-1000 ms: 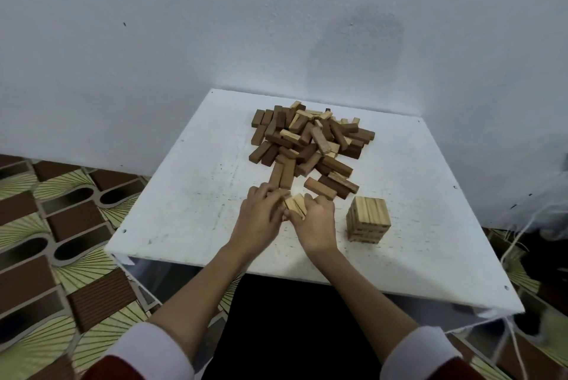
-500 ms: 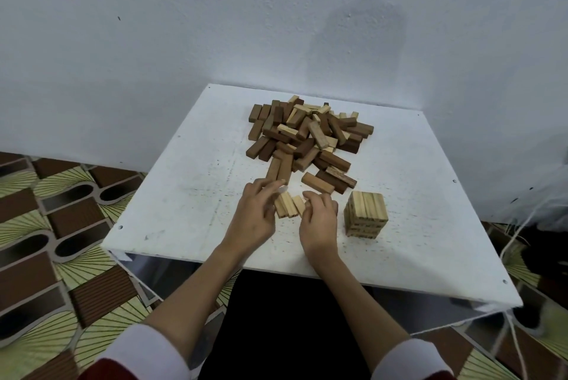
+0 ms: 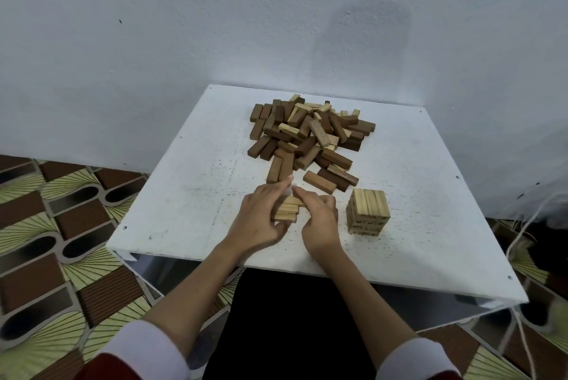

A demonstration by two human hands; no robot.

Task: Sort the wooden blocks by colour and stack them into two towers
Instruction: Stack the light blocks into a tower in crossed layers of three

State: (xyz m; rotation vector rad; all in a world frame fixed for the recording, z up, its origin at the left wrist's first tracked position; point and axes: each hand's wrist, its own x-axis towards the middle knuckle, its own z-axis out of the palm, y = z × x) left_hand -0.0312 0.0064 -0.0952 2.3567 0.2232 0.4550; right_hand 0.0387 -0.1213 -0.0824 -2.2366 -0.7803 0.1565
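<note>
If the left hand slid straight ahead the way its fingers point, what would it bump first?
Probably the two upright-lying brown wooden blocks at the near edge of the mixed pile; the left hand points there, though depth is uncertain.

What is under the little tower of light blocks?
The light tower stands straight on the white table. You can see its side layers of light blocks, but whether anything hides beneath its bottom layer is covered, so I cannot tell.
</note>
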